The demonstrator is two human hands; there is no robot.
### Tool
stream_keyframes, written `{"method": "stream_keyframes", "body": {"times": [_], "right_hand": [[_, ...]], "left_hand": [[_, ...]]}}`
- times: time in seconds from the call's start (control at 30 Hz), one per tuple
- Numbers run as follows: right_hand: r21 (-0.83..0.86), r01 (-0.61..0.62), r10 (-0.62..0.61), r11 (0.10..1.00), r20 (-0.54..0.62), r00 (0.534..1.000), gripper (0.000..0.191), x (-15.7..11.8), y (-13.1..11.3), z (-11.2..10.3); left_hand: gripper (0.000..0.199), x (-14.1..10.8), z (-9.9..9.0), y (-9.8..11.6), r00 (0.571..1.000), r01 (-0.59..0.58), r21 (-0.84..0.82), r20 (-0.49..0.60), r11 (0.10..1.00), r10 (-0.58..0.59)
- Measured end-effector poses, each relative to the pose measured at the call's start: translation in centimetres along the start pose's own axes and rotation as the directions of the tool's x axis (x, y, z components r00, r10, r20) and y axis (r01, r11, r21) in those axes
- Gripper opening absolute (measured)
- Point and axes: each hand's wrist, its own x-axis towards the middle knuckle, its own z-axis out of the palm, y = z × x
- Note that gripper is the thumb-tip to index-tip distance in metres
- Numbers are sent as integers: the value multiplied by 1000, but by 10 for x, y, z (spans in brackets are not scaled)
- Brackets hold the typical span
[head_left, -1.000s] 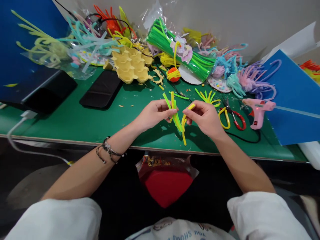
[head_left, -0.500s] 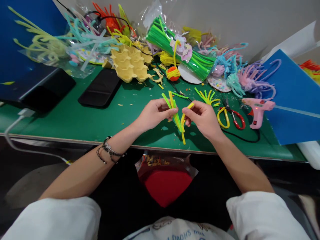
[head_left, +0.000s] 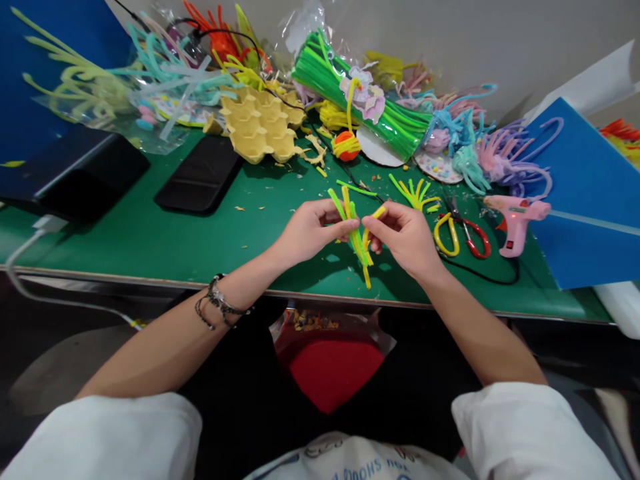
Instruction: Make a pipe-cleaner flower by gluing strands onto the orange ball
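Observation:
Between thumb and fingers, my left hand pinches a small bundle of green and yellow pipe cleaners above the table's front part. My right hand is closed on a yellow pipe cleaner that slants down against the bundle's right side. The lower ends of both meet or overlap; whether they are twisted together I cannot tell. Just beyond the hands lies a loose green pipe cleaner. A fan of short green and yellow pieces rests behind my right hand.
Scissors and a pink glue gun with a black cord lie at the right. A phone, an egg carton piece and a bag of green pipe cleaners stand behind. A red bin sits below the table edge.
My left hand has moved slightly right with the bundle, closer to my right hand. The right hand has hardly shifted, still holding the yellow pipe cleaner.

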Motion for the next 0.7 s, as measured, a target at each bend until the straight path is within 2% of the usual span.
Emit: {"method": "stream_keyframes", "body": {"times": [0.27,0.53,0.7], "right_hand": [[-11,-6,6,1000,-15,1000,32,0,3,0],[30,-2,3,1000,-31,1000,44,2,7,0],[-23,55,-56,998,-7,998,31,1,6,0]], "left_hand": [[24,-1,1,-2,999,-2,-10,52,1000,3],[33,-2,1,-1,993,67,-27,100,997,-64],[28,-2,2,1,992,80,-30,97,996,-76]]}}
